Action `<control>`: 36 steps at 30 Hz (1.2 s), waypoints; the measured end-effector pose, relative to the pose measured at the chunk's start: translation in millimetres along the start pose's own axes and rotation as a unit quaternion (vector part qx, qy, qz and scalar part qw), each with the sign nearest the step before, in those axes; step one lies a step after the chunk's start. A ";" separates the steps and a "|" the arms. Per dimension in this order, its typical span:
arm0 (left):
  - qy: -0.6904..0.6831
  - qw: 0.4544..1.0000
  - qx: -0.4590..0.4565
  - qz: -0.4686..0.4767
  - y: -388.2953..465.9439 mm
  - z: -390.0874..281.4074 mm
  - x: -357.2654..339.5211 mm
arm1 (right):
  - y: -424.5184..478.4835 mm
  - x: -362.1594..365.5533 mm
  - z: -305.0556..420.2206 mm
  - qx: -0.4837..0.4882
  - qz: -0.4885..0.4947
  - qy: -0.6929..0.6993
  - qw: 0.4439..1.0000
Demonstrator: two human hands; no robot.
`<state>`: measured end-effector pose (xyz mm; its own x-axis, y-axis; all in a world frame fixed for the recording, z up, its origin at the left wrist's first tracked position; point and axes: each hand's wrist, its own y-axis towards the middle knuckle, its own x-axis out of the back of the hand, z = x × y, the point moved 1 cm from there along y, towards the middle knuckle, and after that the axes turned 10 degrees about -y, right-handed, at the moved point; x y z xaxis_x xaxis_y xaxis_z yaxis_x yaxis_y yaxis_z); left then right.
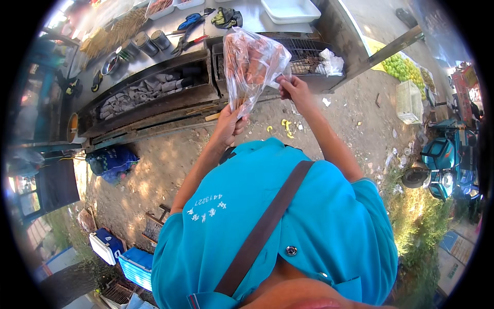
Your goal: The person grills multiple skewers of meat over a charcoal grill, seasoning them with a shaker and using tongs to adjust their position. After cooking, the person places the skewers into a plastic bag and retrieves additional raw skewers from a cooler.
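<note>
A clear plastic bag (266,42) with reddish-brown skewered food (249,58) inside is held up in front of my chest, over the edge of the grill. My left hand (230,125) is closed around the bag's lower end, where the thin wooden skewer sticks (240,101) come together. At the bag's right side, my right hand (294,90) pinches the plastic between thumb and fingers. Part of the skewers is blurred by the shiny, crumpled plastic.
Left of the bag, a metal charcoal trough (154,90) holds grey coals. A wire grate (303,48) and white plastic bags (330,63) lie to the right. Metal canisters (146,43), tongs (189,38), gloves (227,17) and a white tray (290,11) stand behind on the steel counter.
</note>
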<state>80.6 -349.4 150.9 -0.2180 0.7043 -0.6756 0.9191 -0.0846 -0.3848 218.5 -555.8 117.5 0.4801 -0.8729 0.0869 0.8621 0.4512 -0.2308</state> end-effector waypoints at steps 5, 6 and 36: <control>0.589 0.756 -0.277 -0.070 41.8 -19.6 21.0 | -51.8 -67.7 41.1 0.328 0.045 -0.476 0.815; 0.681 0.692 -0.233 -0.060 38.0 -28.4 10.0 | -45.2 -77.3 63.3 0.319 0.049 -0.476 0.818; 0.152 0.987 0.009 0.043 36.0 -0.7 -28.5 | -94.7 352.2 283.4 0.328 -0.657 -0.157 0.660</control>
<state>120.1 -372.0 156.7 -0.0284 0.8732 -0.4866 0.9231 -0.1639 -0.3479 351.9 -853.3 444.6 -0.8316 -0.5552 0.0140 0.4022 -0.5847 0.7045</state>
